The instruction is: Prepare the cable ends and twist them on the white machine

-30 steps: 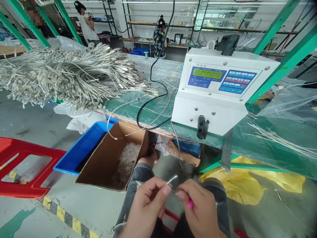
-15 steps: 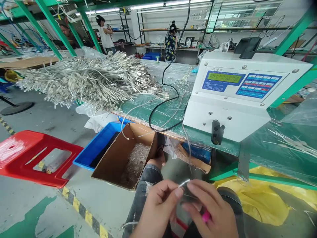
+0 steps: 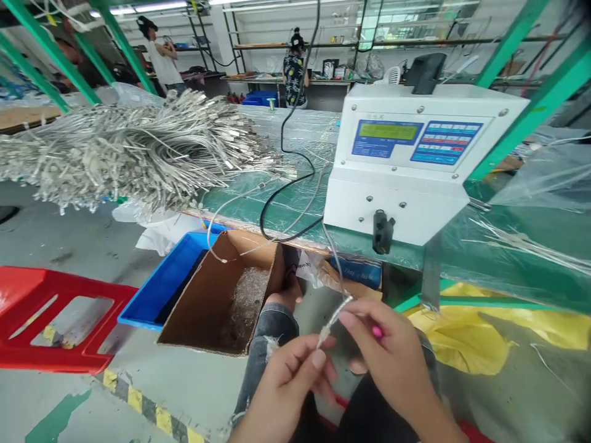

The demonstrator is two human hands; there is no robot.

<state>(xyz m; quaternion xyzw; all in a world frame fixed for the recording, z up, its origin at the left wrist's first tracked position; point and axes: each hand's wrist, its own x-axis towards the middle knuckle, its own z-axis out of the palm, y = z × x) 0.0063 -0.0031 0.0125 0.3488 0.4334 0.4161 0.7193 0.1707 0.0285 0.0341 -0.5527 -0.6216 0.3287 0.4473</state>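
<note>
My left hand (image 3: 290,381) is closed in a pinch on one end of a whitish-silver cable (image 3: 329,324) above my lap. My right hand (image 3: 383,347) is closed too, its thumb and finger on the cable's upper part. Out of the right hand pokes the bright pink tip (image 3: 377,332) of something mostly hidden by the fingers. Just beyond the hands, a grey cord (image 3: 337,258) hangs down from the table edge near the white machine (image 3: 397,191).
A cardboard box (image 3: 194,307) holding clear scraps stands left of my knee, beside a blue tray (image 3: 152,289) and a red stool (image 3: 55,326). A large heap of cables (image 3: 152,147) lies on the green table (image 3: 231,200). Two people stand further back; another sits at far left.
My hands have moved up and apart, and more of the cable shows between them. The view has shifted, so the machine and boxes appear further left.
</note>
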